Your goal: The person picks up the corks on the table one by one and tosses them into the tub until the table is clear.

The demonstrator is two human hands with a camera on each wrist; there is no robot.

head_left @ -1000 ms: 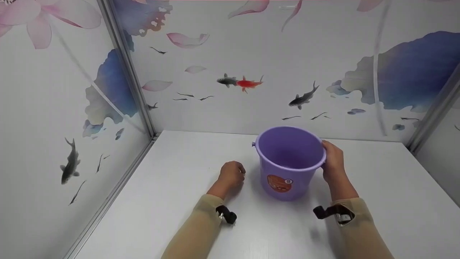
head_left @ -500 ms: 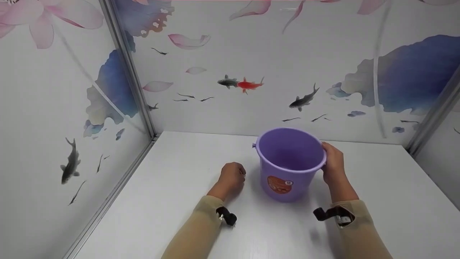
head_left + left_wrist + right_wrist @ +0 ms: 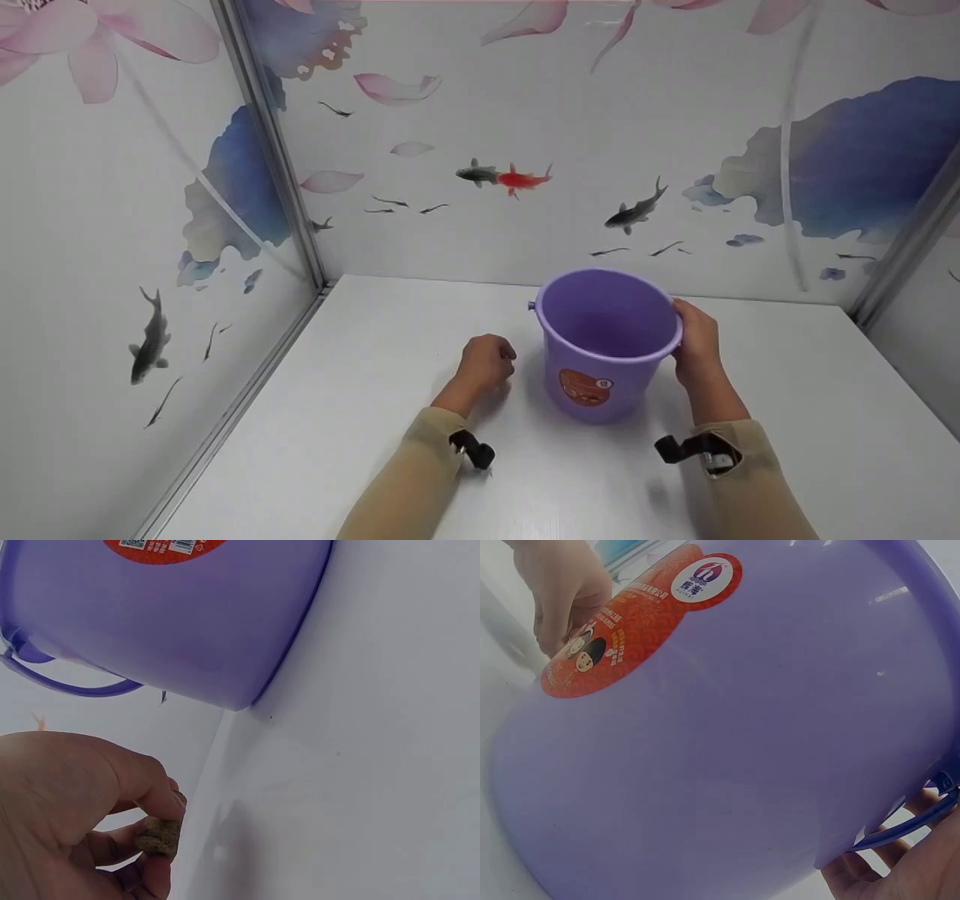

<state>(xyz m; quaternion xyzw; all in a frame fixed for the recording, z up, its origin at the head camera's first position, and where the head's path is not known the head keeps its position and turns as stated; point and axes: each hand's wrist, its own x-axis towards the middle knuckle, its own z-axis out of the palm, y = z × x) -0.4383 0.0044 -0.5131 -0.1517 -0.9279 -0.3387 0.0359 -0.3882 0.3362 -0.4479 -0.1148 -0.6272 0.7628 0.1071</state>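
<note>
A purple plastic bucket (image 3: 600,375) stands upright on the white table, its open top facing up and an orange-red label on its near side. My right hand (image 3: 697,341) grips it at the right side of the rim; in the right wrist view fingers (image 3: 855,870) lie by the bucket's handle (image 3: 907,829), partly hidden. To the left of the bucket and apart from it, my left hand (image 3: 486,366) is low over the table. The left wrist view shows its thumb and fingers pinching a small, rough brown piece that looks like cork (image 3: 160,834).
The white table (image 3: 337,420) meets a patterned back wall (image 3: 420,247) just behind the bucket. A side wall (image 3: 97,262) with a metal corner post (image 3: 270,142) stands at the left. Black camera mounts (image 3: 472,450) stick out from both sleeves.
The head view has shifted slightly, so the scene sits a little lower. Both hands and the bucket keep nearly the same places.
</note>
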